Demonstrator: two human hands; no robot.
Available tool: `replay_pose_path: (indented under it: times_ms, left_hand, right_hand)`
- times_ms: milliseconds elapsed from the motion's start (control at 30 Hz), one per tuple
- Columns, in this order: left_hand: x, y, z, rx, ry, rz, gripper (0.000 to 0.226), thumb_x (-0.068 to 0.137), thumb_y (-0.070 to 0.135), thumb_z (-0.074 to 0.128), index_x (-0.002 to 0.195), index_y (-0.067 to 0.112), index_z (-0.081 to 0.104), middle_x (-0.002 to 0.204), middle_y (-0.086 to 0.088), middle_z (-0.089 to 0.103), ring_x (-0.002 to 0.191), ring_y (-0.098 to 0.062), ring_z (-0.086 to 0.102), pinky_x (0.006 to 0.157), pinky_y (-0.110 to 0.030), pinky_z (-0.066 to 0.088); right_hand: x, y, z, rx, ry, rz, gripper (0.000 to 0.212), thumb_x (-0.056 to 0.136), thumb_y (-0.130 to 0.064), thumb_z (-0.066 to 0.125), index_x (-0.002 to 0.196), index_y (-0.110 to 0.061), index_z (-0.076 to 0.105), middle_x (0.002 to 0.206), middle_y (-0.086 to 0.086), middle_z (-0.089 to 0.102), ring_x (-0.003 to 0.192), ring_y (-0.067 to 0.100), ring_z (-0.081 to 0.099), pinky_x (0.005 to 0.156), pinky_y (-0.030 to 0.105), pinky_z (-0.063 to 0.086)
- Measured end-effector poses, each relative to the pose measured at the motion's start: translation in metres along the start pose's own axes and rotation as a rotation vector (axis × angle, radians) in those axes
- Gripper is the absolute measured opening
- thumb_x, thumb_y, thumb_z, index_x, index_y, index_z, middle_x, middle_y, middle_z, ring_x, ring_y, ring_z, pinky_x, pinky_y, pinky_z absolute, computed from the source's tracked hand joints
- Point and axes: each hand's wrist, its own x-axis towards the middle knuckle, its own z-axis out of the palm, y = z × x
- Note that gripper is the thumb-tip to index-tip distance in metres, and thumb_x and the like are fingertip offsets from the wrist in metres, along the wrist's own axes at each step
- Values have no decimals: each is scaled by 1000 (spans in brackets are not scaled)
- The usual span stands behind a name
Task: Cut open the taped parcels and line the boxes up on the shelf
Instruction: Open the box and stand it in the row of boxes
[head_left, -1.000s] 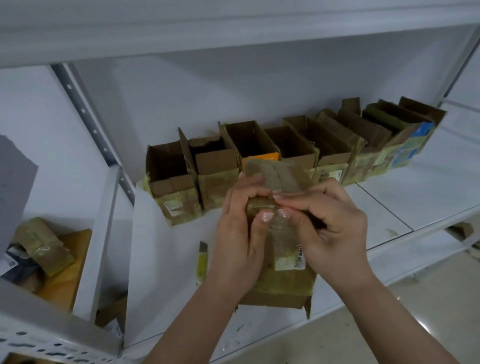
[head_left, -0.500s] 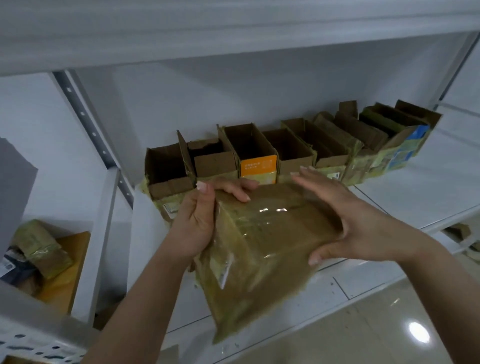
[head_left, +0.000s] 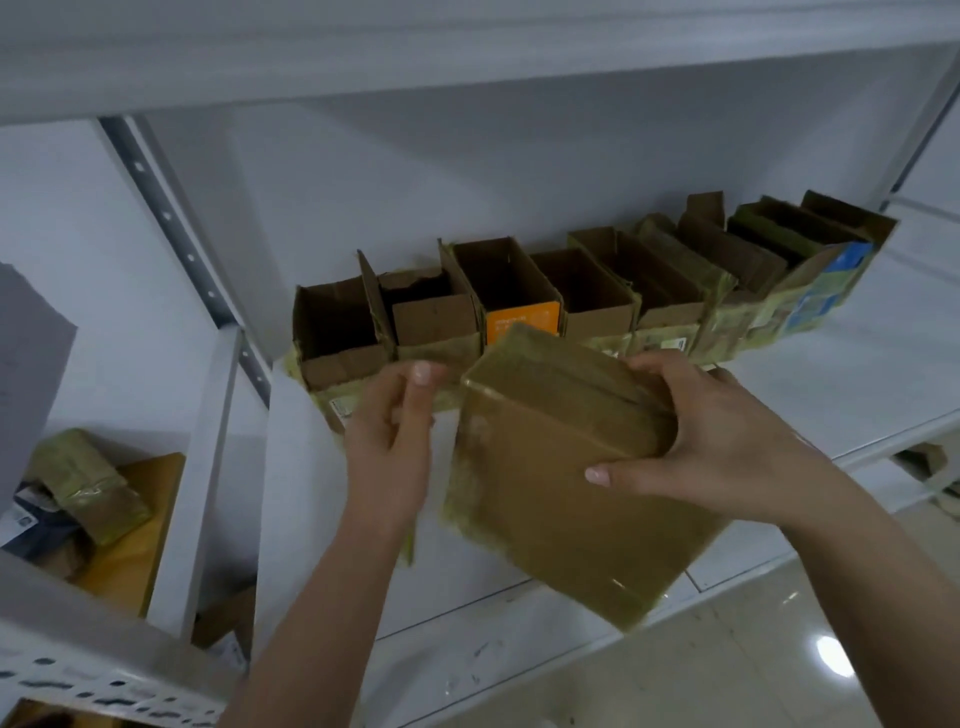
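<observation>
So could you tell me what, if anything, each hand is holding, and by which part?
The right hand grips the taped parcel by its upper right corner. The left hand, beside the parcel, holds nothing visible.

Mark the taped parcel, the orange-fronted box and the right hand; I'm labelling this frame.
taped parcel (head_left: 550, 499): head view, broad front face.
orange-fronted box (head_left: 522, 323): head view, orange panel.
right hand (head_left: 727, 441): head view, back of hand.

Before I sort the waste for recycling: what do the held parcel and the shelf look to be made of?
The parcel looks like brown cardboard wrapped in glossy clear or yellowish tape; highlights glint on its lower face. The shelf looks like white painted metal, smooth and matte, though the board itself could be laminate.
</observation>
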Motion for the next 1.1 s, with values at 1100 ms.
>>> replay_pose_path:
  times_ms: [1100]
  left_hand:
    - [-41, -16, 17, 87, -259, 123, 33, 74, 11, 81, 101, 26, 72, 130, 3, 57, 131, -11, 48, 101, -33, 49]
  right_hand:
    - [-7, 1, 95, 342, 484, -295, 30, 78, -39, 76, 101, -20, 75, 120, 5, 57, 107, 30, 52, 86, 31, 47]
